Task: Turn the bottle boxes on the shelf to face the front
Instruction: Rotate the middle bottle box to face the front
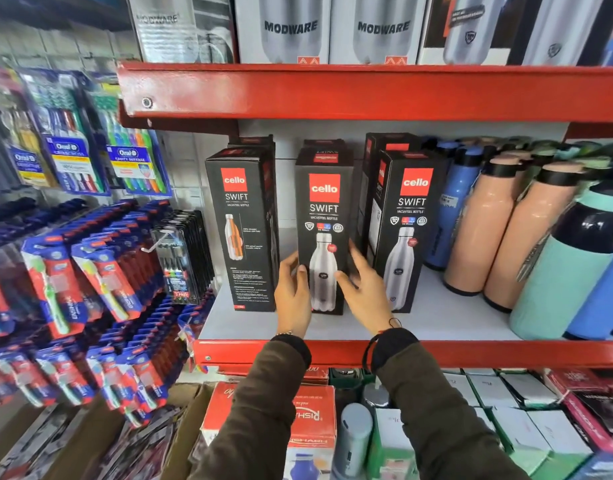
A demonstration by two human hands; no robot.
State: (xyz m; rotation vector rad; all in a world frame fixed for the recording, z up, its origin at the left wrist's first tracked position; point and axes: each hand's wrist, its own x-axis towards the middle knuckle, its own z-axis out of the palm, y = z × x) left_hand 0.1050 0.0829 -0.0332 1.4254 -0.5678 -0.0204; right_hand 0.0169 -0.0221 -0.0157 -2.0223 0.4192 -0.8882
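Head view, middle shelf (436, 317) of a red-edged rack. My left hand (293, 292) and right hand (362, 285) flank the lower half of the middle bottle box (324, 230), a tall black carton standing upright with its printed bottle panel facing me. The left grip lies against the carton's left edge, thumb on the front panel, fingers curled behind the side; the right grip touches the right edge, fingers spread and slightly blurred. Both grips are closed about this one carton, holding it between them.

Just left of the left grip stands the left bottle box (244, 230), angled so that a text-heavy panel and part of a side show. Just right of the right grip stands the right bottle box (407, 230), front panel toward me; the gap between it and the held carton is narrow, and my right fingers occupy it. Further black cartons (384, 147) stand behind this row.

Farther right of the right grip, loose bottles crowd the shelf: blue bottle (454, 209), two peach bottles (506, 230), a teal bottle (568, 265) nearest the edge. Well left of the left grip hang toothbrush packs (73, 289) on pegs. Above both grips, the upper shelf (367, 91) carries grey flask boxes (291, 29). Below my sleeves (263, 410) lie assorted cartons (506, 410).
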